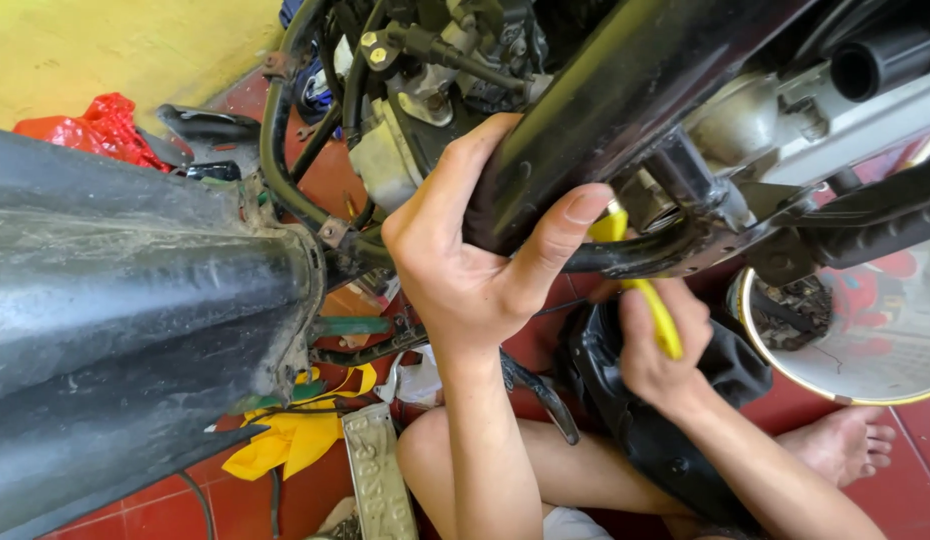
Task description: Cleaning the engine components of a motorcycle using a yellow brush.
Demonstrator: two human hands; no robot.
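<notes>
My left hand (475, 250) grips a black frame tube (605, 110) of a stripped motorbike, thumb curled round its underside. My right hand (657, 345) is shut on a yellow-handled tool (663, 320) that points up toward a fitting (657, 200) under the frame. The tool's tip is hidden behind the tube and my left thumb. My bare knee (435, 450) and foot (845, 440) rest on the red tiled floor below.
A large dusty black plastic body panel (125, 320) fills the left. The engine and cables (425, 90) hang above. A white bowl with a yellow rim (865, 385) holds small parts at right. Yellow cloth (295, 435), a metal plate (380, 480) and a red bag (100, 125) lie on the floor.
</notes>
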